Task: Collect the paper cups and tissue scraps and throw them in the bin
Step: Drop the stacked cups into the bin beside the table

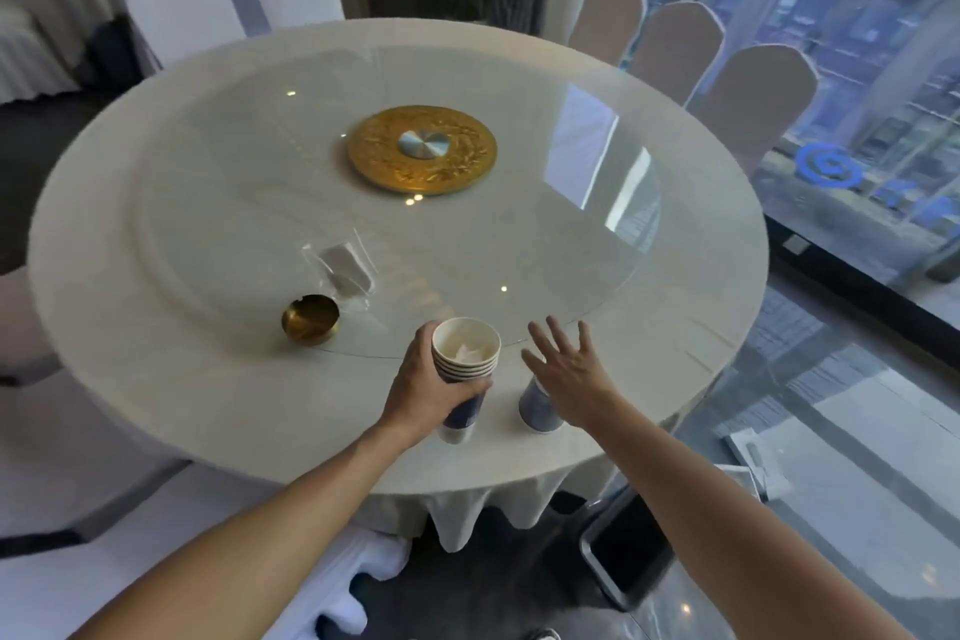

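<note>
Left hand [423, 387] grips a nested cup stack [464, 369] with a tissue scrap [469, 353] inside; right hand [569, 374], fingers spread and empty, hovers over one loose cup [537, 408] on the counter [208, 405]. Binning remains undone.

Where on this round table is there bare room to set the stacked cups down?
Free: the right side of the glass turntable, beyond the gold centre disc. Crowded: near edge, around the stack of paper cups, single blue cup, brass ashtray and plastic wrapper.

You are seeing one stack of nested paper cups [466, 359], about five rims, one single cup [537, 408], one gold ashtray [310, 318], one tissue scrap [470, 353]
</note>
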`<state>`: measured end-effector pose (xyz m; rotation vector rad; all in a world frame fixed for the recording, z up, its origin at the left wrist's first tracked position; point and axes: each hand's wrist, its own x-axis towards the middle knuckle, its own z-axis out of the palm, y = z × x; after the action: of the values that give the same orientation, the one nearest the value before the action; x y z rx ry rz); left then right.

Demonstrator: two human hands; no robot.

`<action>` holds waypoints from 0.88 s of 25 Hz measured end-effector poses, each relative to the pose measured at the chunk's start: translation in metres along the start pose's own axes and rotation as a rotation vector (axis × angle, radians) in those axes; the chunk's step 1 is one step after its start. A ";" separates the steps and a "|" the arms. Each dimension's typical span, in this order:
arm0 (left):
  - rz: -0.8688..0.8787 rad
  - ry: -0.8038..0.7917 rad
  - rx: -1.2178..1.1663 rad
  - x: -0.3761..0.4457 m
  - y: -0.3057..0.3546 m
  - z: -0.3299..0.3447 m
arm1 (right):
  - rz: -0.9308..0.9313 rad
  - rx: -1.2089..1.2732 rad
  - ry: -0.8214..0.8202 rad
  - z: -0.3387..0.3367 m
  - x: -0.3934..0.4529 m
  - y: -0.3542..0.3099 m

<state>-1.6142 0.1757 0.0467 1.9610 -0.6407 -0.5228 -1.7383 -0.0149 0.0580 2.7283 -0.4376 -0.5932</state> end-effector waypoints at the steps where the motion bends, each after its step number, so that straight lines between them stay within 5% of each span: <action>1: -0.005 0.022 -0.003 0.003 0.005 0.004 | -0.014 -0.017 -0.039 0.004 0.002 0.005; 9: -0.033 0.105 -0.060 0.021 0.052 0.056 | 0.114 0.092 -0.132 0.063 -0.002 0.070; 17: 0.012 0.075 -0.094 0.050 0.119 0.124 | 0.384 1.099 -0.087 0.143 -0.058 0.143; 22: 0.068 -0.021 -0.154 0.061 0.171 0.184 | 0.508 1.381 -0.005 0.178 -0.102 0.167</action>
<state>-1.7151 -0.0528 0.1132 1.7852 -0.6585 -0.5354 -1.9432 -0.1717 0.0001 3.4613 -2.0905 -0.1033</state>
